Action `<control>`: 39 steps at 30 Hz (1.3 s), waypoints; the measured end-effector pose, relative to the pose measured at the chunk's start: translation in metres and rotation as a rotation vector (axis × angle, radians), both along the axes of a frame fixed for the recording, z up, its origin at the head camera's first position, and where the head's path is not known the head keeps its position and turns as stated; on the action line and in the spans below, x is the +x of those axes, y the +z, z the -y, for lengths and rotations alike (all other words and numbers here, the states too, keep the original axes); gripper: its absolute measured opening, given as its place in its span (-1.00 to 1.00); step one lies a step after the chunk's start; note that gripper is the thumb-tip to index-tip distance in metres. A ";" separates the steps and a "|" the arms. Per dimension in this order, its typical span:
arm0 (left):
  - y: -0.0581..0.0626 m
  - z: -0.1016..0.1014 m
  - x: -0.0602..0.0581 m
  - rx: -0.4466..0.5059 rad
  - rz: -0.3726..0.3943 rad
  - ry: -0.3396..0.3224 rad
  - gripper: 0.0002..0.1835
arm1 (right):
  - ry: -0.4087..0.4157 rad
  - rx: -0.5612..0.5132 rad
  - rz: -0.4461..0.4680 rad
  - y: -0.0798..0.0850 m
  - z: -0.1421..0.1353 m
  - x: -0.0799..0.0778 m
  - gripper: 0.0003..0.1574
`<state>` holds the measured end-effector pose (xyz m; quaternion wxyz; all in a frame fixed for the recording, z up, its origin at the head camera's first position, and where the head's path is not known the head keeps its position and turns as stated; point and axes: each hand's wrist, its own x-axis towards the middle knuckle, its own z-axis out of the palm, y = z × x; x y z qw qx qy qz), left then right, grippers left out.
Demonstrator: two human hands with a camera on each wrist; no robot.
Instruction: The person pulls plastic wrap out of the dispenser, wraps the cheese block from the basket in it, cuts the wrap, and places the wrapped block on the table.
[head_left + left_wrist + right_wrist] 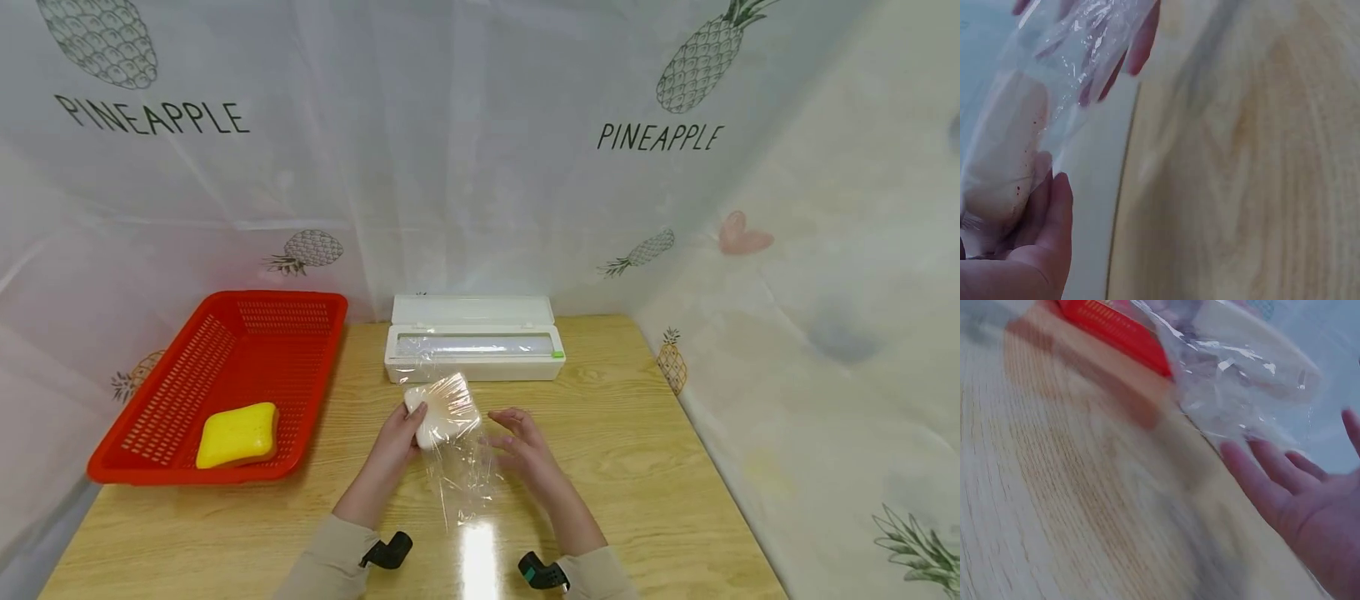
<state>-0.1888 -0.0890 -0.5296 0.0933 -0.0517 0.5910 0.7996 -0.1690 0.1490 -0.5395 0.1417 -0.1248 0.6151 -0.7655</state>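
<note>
My left hand grips a white, rounded, square block by its left side, thumb on top; its kind is not clear. Clear plastic film lies over the block and hangs loose below it toward me. In the left wrist view the block shows small red specks through the film. To the right, my right hand has its fingers spread and extended at the film's edge, holding nothing. The right wrist view shows its fingertips close by the film; whether they touch cannot be told.
Behind the hands stands a white film dispenser box with its lid raised and a roll inside. At the left, a red plastic basket holds a yellow sponge-like block. A pineapple-print curtain hangs behind the wooden table.
</note>
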 end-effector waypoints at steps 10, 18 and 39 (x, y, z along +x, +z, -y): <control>-0.023 -0.009 0.001 -0.005 0.000 -0.033 -0.36 | 0.338 -0.070 0.007 -0.019 -0.012 0.002 -0.45; -0.037 -0.010 -0.004 0.105 -0.030 -0.099 -0.20 | 0.433 -0.093 0.119 -0.029 -0.008 0.000 -0.47; -0.041 0.002 0.006 0.046 0.152 -0.198 -0.28 | 0.472 -0.145 0.192 -0.044 0.008 0.004 -0.42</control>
